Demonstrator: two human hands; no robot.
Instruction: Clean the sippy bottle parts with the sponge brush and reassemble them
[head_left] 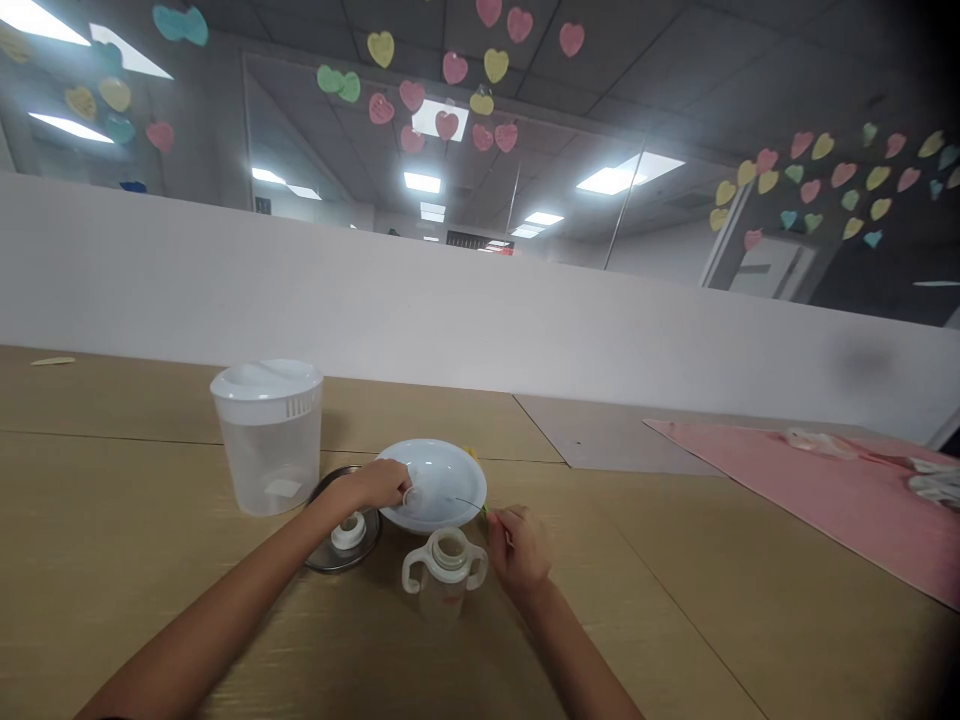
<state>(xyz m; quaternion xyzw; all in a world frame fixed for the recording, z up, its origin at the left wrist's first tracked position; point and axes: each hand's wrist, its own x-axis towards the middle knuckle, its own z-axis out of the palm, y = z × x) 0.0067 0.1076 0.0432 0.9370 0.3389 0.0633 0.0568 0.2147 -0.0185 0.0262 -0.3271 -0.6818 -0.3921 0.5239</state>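
My left hand [384, 483] is closed over the left side of a white bowl [474, 480], its fingers pinching a small clear piece [409, 494], too blurred to name. To the bowl's right, my right hand [520, 548] is closed round a thin wire-like stick [471, 503] with a yellow-green part near the fingers. The stick's tip reaches over the bowl. Just below the bowl stands a lidless baby bottle [448, 578] with two side handles. Partly under my left forearm lies a round metal tray [339, 560] holding a white bottle collar [349, 532].
A clear bucket with a white lid [270, 440] stands left of the tray. Something yellow [470, 452] shows behind the bowl. On the right, a pink cloth [840, 510] covers part of the table, with crumpled items on it. A low white wall [420, 310] rises behind the table.
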